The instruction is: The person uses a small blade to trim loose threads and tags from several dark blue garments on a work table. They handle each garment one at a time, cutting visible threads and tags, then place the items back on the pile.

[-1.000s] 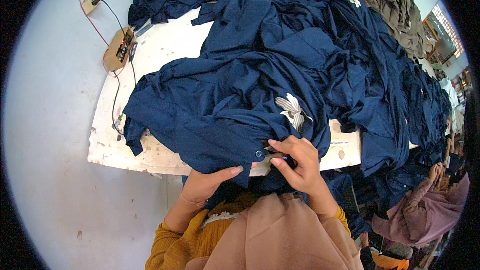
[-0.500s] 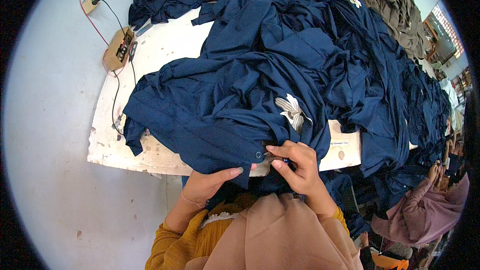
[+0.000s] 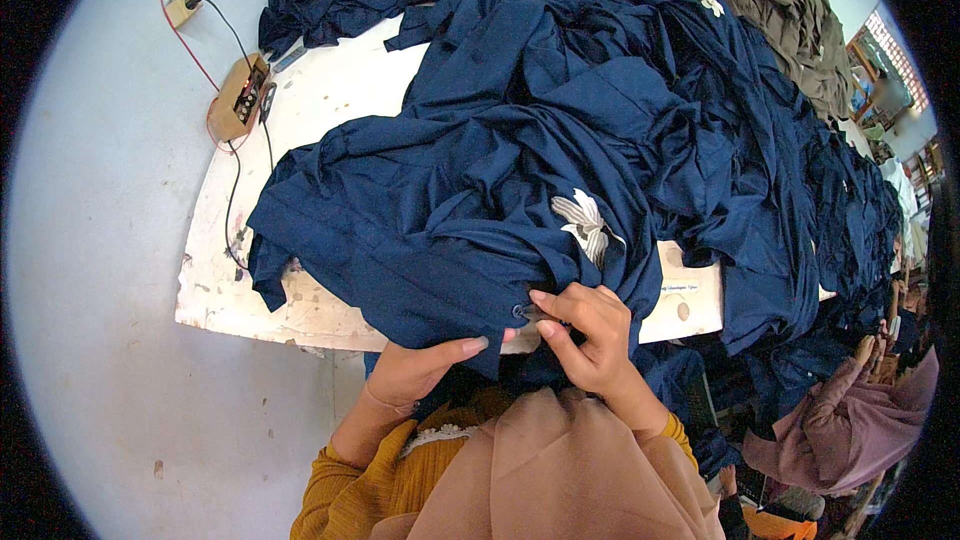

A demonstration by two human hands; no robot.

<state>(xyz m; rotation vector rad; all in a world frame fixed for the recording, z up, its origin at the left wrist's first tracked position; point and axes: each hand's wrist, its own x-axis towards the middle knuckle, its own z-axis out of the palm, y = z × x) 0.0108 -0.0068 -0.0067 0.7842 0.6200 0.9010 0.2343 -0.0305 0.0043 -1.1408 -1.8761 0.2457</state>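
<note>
Left hand point(image 3: 415, 370): grip pinching crumpled dark-blue fabric garment point(image 3: 430, 260), draped over front edge of stained white counter point(image 3: 695, 310). Right hand point(image 3: 592, 338): grip closed on small grey tool point(image 3: 532, 313), tip at round dark-blue button point(image 3: 517, 311).

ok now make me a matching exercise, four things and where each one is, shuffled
Things
1. left hand
2. right hand
3. tan socket box
4. brown fabric

Places
A. heaped toward the upper right
B. thumb and forefinger just right of the button
C. toward the left, with cables running to it
D. thumb on the navy cloth, left of the button

Pairs: 1-D, 2-B, 3-C, 4-A
</note>
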